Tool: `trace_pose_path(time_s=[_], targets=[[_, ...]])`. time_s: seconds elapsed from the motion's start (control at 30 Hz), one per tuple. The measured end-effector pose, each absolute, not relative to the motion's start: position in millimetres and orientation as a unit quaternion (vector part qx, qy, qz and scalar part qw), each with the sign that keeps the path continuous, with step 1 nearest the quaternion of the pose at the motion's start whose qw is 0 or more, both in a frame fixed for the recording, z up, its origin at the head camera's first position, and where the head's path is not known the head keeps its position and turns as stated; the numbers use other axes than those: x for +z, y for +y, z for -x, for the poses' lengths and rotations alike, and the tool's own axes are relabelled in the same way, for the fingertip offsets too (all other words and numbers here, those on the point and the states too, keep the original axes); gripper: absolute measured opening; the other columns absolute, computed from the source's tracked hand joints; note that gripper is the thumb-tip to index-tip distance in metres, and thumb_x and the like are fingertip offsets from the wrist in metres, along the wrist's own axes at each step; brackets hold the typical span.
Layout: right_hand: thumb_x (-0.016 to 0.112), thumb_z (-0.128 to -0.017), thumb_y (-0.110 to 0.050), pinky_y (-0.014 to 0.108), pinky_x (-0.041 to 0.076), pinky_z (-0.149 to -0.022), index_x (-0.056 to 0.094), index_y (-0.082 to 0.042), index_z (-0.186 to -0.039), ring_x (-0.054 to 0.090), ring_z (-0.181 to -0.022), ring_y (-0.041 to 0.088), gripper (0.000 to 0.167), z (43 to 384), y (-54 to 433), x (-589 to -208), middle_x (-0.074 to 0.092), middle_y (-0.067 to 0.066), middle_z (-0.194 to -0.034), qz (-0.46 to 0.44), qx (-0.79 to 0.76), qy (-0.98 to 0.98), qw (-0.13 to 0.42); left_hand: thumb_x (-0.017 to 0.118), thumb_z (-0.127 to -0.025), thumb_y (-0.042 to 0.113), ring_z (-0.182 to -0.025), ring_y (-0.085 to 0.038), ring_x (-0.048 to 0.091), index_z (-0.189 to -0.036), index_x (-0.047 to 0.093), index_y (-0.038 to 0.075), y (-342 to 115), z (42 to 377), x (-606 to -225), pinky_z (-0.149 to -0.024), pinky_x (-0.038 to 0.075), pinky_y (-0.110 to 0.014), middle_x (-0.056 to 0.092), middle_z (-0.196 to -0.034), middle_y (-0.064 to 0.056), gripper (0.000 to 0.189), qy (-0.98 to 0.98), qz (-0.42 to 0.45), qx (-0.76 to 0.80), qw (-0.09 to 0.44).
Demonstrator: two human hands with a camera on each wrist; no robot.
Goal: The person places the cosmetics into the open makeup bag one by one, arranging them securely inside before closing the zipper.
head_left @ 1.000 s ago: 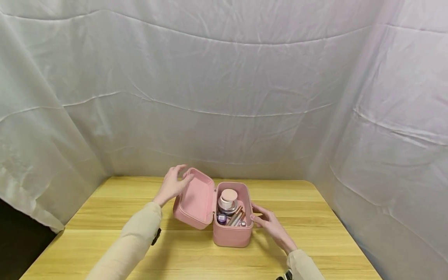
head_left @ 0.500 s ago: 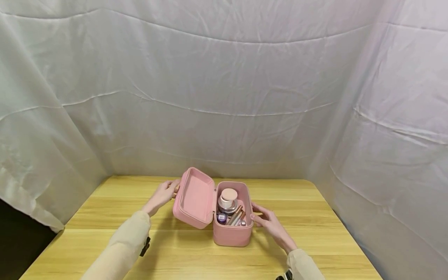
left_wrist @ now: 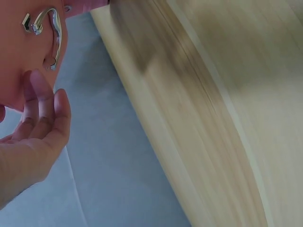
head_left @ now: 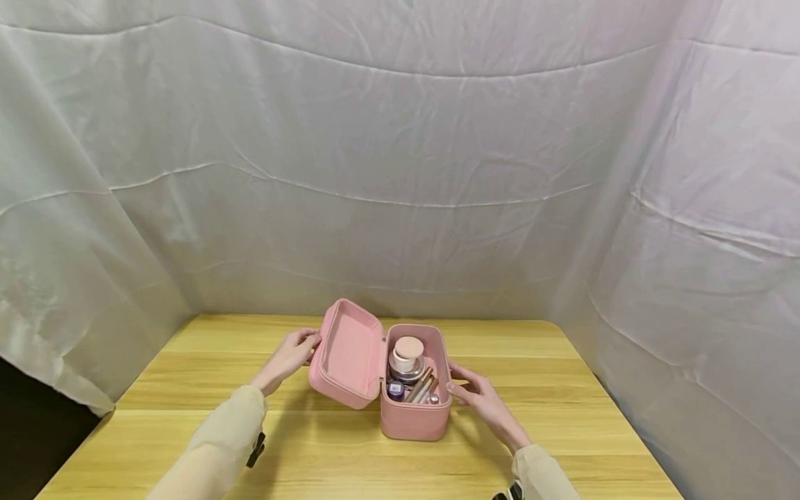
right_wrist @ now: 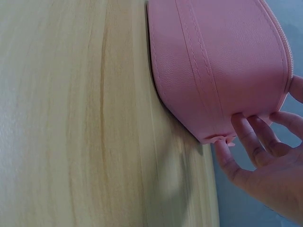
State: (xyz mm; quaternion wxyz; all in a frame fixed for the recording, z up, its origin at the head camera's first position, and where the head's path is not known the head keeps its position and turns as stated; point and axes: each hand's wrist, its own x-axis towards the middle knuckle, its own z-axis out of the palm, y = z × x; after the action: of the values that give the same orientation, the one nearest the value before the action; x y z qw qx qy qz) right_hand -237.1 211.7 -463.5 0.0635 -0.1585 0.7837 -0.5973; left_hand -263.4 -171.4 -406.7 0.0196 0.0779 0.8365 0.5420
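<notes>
Pink, leather-look rectangular case (head_left: 414, 423) standing on a yellow wooden table (head_left: 350, 465) between left hand (head_left: 287, 355) and right hand (head_left: 482, 403).

The left hand, fingers bent, grips the outer left edge of the case's pink, shallow lid (head_left: 353, 354); the right hand holds the right wall, thumb at the zipped rim, fingers spaced along the outside. The case is upright, long axis running away from the person, its lid folded out leftward and tilted. Stitching lines its side; cosmetic jars and tubes (head_left: 420, 387) lie within.

A pink case (head_left: 415, 422) stands upright on the table (head_left: 537, 368), lid (head_left: 353, 354) open leftward.
</notes>
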Motion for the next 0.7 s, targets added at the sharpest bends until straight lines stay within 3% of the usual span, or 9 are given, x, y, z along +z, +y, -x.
trace_pose_path(time_s=[0.13, 0.27, 0.4, 0.53, 0.7], targets=[[0.058, -0.100, -0.016, 0.035, 0.056, -0.091, 0.034, 0.006, -0.152, 0.062, -0.108, 0.014, 0.062, 236.7, 211.3, -463.3, 0.045, 0.035, -0.146, 0.157, -0.600, 0.782, 0.064, 0.041, -0.107, 0.016, -0.091, -0.017, 0.069, -0.141, 0.044, -0.015, -171.2, 263.3, -407.4, -0.086, 0.062, -0.035, 0.062, -0.126, -0.033, 0.047, 0.831, -0.082, 0.549, 0.013], [0.059, -0.100, -0.017, 0.036, 0.056, -0.091, 0.034, 0.007, -0.152, 0.062, -0.110, 0.019, 0.063, 237.1, 211.7, -463.4, 0.045, 0.036, -0.145, 0.163, -0.599, 0.782, 0.062, 0.041, -0.107, 0.015, -0.096, -0.018, 0.070, -0.141, 0.045, -0.015, -170.8, 263.0, -409.4, -0.084, 0.061, -0.029, 0.061, -0.128, -0.033, 0.046, 0.821, -0.087, 0.564, 0.005], [0.059, -0.100, -0.017, 0.035, 0.056, -0.091, 0.035, 0.006, -0.152, 0.062, -0.108, 0.015, 0.062, 237.3, 211.6, -464.5, 0.046, 0.035, -0.145, 0.156, -0.595, 0.786, 0.062, 0.042, -0.106, 0.013, -0.096, -0.012, 0.069, -0.140, 0.046, -0.015, -170.8, 262.6, -413.2, -0.084, 0.058, -0.023, 0.060, -0.130, -0.034, 0.044, 0.801, -0.098, 0.591, -0.003], [0.059, -0.100, -0.017, 0.034, 0.056, -0.090, 0.035, 0.006, -0.152, 0.062, -0.106, 0.013, 0.062, 237.7, 211.0, -465.6, 0.046, 0.035, -0.143, 0.149, -0.596, 0.787, 0.061, 0.044, -0.107, 0.015, -0.089, -0.001, 0.065, -0.141, 0.046, -0.014, -172.3, 262.1, -418.1, -0.087, 0.056, -0.021, 0.061, -0.129, -0.032, 0.045, 0.782, -0.108, 0.614, -0.008], [0.060, -0.099, -0.018, 0.035, 0.057, -0.091, 0.035, 0.006, -0.152, 0.062, -0.109, 0.017, 0.063, 238.2, 210.7, -466.4, 0.046, 0.036, -0.143, 0.150, -0.596, 0.787, 0.062, 0.047, -0.106, 0.021, -0.094, 0.004, 0.064, -0.148, 0.042, -0.006, -176.1, 257.3, -422.6, -0.093, 0.054, -0.020, 0.061, -0.133, -0.029, 0.050, 0.769, -0.113, 0.629, 0.000]])
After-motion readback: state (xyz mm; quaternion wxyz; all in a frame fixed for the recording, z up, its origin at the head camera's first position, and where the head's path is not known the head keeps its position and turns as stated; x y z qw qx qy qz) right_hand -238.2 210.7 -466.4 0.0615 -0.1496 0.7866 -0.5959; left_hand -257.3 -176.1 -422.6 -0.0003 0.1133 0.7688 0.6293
